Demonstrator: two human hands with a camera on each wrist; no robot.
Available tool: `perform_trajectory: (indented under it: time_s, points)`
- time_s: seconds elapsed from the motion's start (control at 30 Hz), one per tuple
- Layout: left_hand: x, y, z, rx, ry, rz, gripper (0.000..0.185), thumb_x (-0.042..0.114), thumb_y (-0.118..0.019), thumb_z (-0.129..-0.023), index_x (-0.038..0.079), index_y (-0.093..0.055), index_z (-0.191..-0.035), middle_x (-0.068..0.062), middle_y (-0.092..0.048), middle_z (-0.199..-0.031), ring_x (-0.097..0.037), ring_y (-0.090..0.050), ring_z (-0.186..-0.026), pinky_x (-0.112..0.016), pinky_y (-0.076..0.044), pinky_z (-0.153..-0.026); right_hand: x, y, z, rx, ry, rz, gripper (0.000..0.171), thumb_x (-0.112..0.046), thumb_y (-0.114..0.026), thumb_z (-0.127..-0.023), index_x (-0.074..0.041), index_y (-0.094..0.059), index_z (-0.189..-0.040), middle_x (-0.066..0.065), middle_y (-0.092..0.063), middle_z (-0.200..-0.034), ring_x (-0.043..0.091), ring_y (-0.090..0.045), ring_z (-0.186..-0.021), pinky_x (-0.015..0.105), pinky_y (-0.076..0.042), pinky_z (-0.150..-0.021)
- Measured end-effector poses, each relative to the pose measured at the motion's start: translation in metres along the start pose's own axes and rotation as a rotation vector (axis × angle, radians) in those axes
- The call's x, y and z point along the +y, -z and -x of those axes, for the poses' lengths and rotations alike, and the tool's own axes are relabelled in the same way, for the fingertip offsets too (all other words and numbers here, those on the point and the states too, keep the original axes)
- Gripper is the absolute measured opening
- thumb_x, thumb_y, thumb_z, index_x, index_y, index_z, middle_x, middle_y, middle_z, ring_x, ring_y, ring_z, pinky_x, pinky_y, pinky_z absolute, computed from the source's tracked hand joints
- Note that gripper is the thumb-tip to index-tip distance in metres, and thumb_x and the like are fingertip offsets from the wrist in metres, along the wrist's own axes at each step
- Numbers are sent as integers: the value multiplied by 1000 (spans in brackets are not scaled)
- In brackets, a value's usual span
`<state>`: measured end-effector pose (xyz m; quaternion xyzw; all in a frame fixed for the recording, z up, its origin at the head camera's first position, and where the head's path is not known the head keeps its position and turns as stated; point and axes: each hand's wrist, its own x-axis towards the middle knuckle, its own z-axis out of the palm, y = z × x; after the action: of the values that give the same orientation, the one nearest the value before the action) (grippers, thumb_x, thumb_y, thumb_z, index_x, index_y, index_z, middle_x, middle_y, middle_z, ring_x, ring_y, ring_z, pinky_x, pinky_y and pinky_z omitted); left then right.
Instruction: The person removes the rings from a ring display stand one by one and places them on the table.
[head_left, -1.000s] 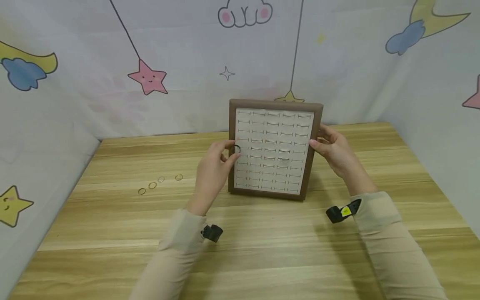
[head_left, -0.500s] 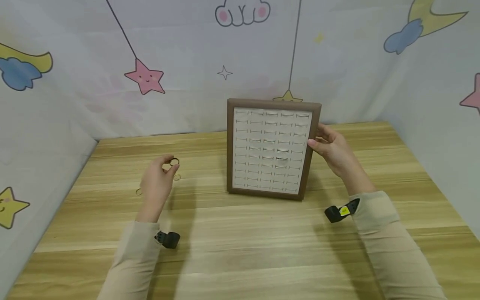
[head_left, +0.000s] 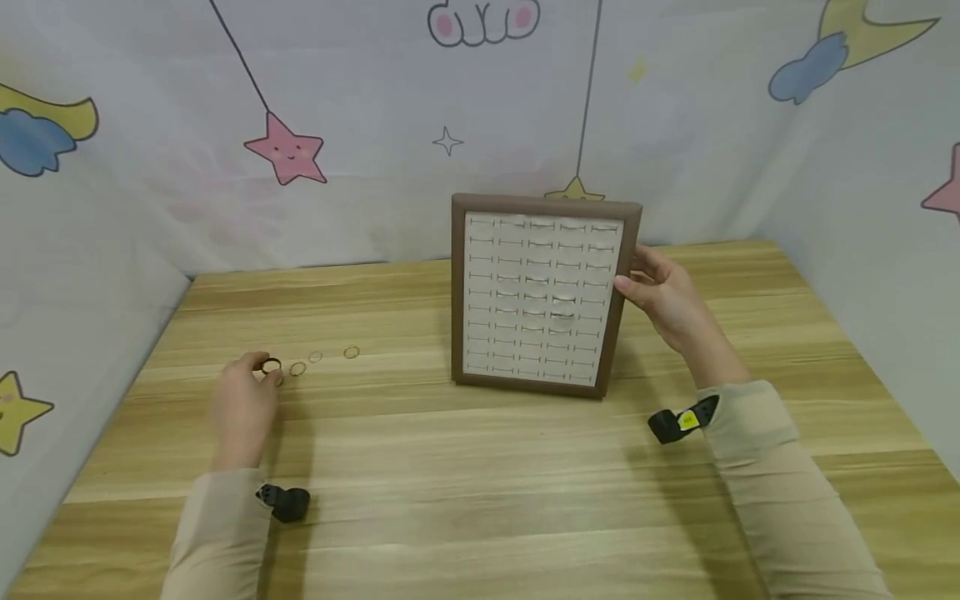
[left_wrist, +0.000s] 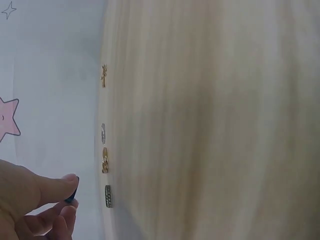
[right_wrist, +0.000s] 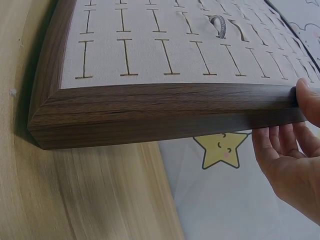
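Wooden-framed ring tray (head_left: 545, 292) stands propped upright because the right hand (head_left: 663, 298) grips its edge, while left hand (head_left: 242, 408) pinches a dark ring (head_left: 271, 365) beside loose rings (head_left: 324, 359).

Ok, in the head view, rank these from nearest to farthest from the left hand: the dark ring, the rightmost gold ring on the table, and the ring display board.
1. dark ring: pinched at the left hand's fingertips.
2. rightmost gold ring: on the table, to the hand's right.
3. ring display board: upright at centre, gripped on its far edge by the right hand.
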<state>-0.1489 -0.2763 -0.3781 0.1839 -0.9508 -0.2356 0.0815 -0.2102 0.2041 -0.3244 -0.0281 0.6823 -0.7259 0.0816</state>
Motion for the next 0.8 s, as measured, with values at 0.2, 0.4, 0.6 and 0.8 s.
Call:
perform_trajectory:
  time_s: [0.2, 0.4, 0.6, 0.8]
  points:
    - [-13, 1, -3, -46, 79, -72, 38, 14, -53, -97, -4, -52, -131, -31, -54, -125, -49, -54, -110, -54, -47, -69, -1, -1, -2, 0, 3, 0, 69, -8, -58, -94, -1, -20, -151, -9, -49, -113, 4, -50, -105, 8, -45, -86]
    - [-22, 5, -6, -66, 95, -101, 37, 11, -46, -97, -6, -52, -129, -33, -53, -127, -51, -54, -110, -54, -48, -66, -2, -2, -2, -4, 1, -2, 69, -8, -58, -94, -1, -20, -151, -9, -49, -113, 4, -50, -104, 8, -46, -85]
    - [-25, 7, -8, -130, 110, -136, 37, 13, -43, -100, -5, -51, -130, -32, -52, -129, -51, -53, -110, -53, -48, -66, -1, -2, -1, -6, 4, 4, 68, -7, -58, -94, -1, -21, -151, -9, -49, -113, 4, -51, -103, 9, -46, -85]
    - [-24, 7, -10, -195, 127, -176, 38, 14, -45, -99, -3, -49, -133, -33, -49, -131, -52, -52, -112, -55, -49, -68, -1, -1, 1, -2, 2, -3, 68, -7, -58, -94, -1, -20, -151, -9, -49, -112, 4, -50, -104, 8, -46, -85]
